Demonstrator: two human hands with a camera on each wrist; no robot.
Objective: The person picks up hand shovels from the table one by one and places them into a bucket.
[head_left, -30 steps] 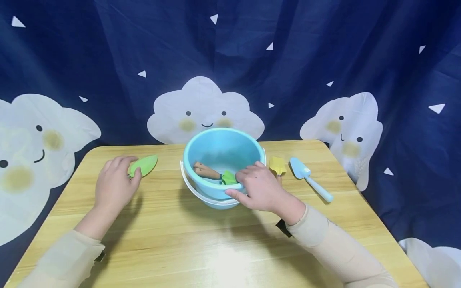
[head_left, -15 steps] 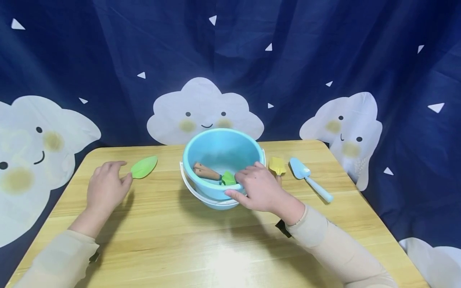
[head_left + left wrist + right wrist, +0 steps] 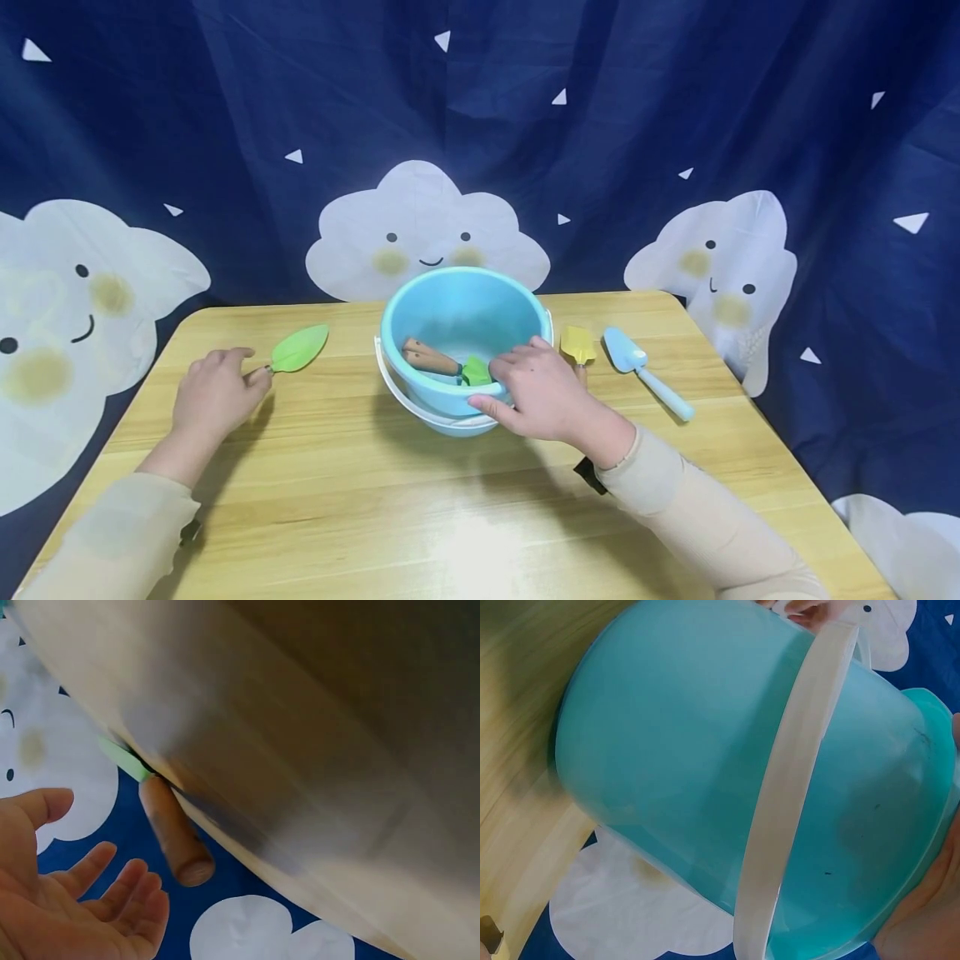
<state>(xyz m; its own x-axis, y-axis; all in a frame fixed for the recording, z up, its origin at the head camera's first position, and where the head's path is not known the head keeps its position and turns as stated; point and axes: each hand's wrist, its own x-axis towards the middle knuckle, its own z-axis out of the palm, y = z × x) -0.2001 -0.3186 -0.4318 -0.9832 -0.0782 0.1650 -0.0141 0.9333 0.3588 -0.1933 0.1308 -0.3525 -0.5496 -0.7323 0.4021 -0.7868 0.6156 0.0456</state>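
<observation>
The right hand (image 3: 543,396) is gripping the bucket (image 3: 461,304), tools (image 3: 431,358) already inside; outside are lying spade (image 3: 577,343), blue trowel (image 3: 626,354) and green trowel (image 3: 300,348), the left hand (image 3: 215,393) loosely spread beside it.

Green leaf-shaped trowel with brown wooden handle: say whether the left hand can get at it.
Probably yes: the left hand, holding nothing, is close to the trowel, with no visible obstacle between.

Bucket (image 3: 682,727) at right hand (image 3: 546,390) looks smooth, semi-gloss plastic. Tool handle (image 3: 175,829) near left hand (image 3: 216,392): smooth wood. Tabletop (image 3: 337,500) under both: glossy wood-grain. Curtain (image 3: 600,83) beyond: creased cloth.
</observation>
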